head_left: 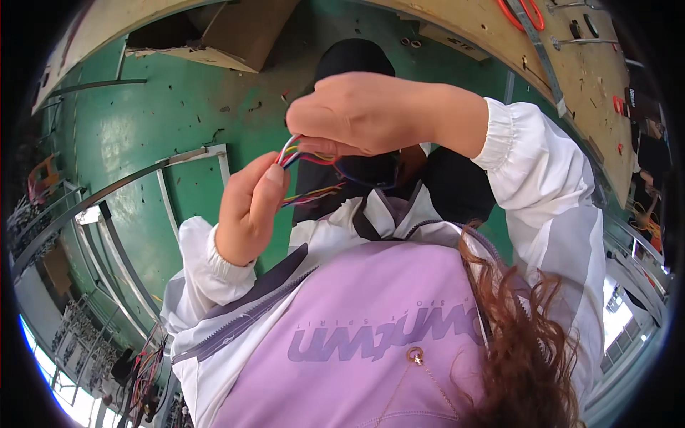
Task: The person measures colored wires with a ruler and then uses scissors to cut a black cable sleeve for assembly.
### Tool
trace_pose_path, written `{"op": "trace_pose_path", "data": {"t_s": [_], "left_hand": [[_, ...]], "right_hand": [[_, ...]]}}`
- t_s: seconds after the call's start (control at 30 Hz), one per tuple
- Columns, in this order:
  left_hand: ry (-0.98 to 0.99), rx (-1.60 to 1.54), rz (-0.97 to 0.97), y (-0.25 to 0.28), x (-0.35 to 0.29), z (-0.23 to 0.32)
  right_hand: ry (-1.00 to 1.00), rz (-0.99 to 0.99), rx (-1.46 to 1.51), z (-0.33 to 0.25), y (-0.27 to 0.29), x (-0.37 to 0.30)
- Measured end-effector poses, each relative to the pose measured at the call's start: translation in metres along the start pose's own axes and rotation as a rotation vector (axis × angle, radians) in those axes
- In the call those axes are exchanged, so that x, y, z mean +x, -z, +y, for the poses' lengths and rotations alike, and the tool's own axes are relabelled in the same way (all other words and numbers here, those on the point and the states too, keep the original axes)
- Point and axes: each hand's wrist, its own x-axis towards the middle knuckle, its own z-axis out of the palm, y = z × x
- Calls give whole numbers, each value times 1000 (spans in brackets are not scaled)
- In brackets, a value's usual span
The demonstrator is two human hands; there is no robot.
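**Multicoloured wire bundle [288,151] gripped between two hands**

In the head view, the left hand [250,203], at the bundle's left, pinched its strands between thumb and fingers. The right hand [364,110], above and right of the bundle, was curled over its upper part and appeared to grasp it. The bundle hung in front of the torso, with looser strands trailing below.

The step in hand seemed to be gathering or arranging the strands; the next move probably called for a steady left pinch while the right fingers worked.

The right fingertips were hidden behind that hand, and the strands' far ends were lost against dark trousers [460,182]. A rounded black thing [354,57] beyond the bundle could not be identified. Farther beyond, to the bundle's upper left, a cardboard box [246,32] was partly cut off.
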Motion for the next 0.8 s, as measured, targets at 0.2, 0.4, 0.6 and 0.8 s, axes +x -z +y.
{"op": "trace_pose_path", "data": {"t_s": [0.2,0.4,0.6,0.8], "left_hand": [[116,-39,53,11,5,10],[383,-405,-93,0,14,-21],[459,-570,-161,3,22,-30],[494,-651,-188,1,27,-25]], "right_hand": [[173,199,-518,5,13,26],[-100,-142,30,12,-14,6],[-233,-28,36,17,-27,8],[-253,124,-81,37,-32,8]]}}
